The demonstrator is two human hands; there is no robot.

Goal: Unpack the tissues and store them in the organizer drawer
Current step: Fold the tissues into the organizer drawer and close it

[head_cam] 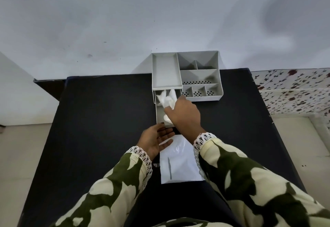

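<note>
- Two hands are working: right hand (184, 113) is pinching tissues (167, 99) into the pulled-out drawer (159, 112).
- Left hand (155, 140) is lying spread on the pack (178, 164).
- Next, probably: releasing, then pulling more from the pack.

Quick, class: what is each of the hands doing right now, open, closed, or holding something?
Left hand: open, palm up, empty, over the top edge of the tissue packet.
Right hand: closed on crumpled tissues inside the open drawer.

Crumpled soft paper tissues (167, 98); matt grey plastic organizer (200, 76); glossy (crinkled) plastic packet (178, 162); matt black tabletop (100, 119).
</note>
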